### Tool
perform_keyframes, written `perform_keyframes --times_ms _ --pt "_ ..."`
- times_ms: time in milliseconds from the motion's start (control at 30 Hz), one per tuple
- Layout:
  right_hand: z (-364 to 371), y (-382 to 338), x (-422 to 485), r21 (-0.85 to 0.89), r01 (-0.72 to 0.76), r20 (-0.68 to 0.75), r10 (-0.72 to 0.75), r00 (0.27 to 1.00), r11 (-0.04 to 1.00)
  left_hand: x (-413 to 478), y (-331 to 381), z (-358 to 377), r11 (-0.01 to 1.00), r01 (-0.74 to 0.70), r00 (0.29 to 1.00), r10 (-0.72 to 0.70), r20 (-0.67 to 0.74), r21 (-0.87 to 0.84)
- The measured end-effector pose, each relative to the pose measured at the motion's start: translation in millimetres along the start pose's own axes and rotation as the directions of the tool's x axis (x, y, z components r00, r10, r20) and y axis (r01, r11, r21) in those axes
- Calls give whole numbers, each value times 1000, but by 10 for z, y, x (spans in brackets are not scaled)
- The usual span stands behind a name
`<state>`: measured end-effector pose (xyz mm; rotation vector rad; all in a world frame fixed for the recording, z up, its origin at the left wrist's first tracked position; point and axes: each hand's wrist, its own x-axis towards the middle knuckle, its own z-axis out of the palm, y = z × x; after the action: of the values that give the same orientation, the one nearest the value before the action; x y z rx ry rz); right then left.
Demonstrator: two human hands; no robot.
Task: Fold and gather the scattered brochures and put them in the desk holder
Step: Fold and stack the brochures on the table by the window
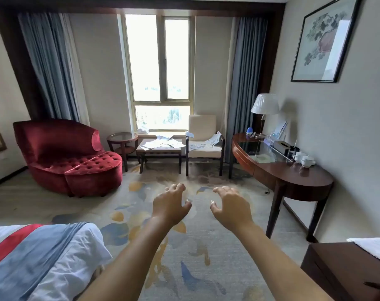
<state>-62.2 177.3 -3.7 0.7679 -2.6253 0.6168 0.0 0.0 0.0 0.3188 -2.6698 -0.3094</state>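
Scattered white brochures [163,143] lie unfolded on a low bench under the window. More brochures [206,143] lie on the seat of the cream armchair [203,127] beside it. A clear desk holder [269,140] with a few leaflets stands on the curved wooden desk [293,177] by the right wall. My left hand [170,204] and my right hand [229,206] are stretched out over the carpet in mid-room, fingers loosely curled, holding nothing. Both are far from the brochures.
A red velvet sofa [71,155] stands at the left, a small round side table [122,141] next to it. The desk carries a lamp [265,107], a tissue box [282,146] and white cups [304,159]. A bed corner [39,257] is at the lower left, a dark cabinet [345,270] at the lower right.
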Motion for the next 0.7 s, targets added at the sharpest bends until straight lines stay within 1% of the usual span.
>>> perform_keyframes --times_ms 67,167,333,600,700 --pt "54 22 121 29 2 -6 -1 1000 1000 136 -54 35 1000 15 1000 -15 2 -5" --pt "187 11 385 20 23 4 -23 1000 1000 384 -189 138 999 35 999 -35 -1 3" --pt "523 -19 991 25 59 -22 -59 998 998 864 -484 389 999 44 999 -44 -2 -7" --pt "1290 -191 2329 65 40 20 -41 999 997 2022 -1445 706 996 91 996 -91 -1 14" --pt "1557 -263 2836 130 -6 32 2 999 991 2442 -1818 819 996 88 996 -88 -12 26"
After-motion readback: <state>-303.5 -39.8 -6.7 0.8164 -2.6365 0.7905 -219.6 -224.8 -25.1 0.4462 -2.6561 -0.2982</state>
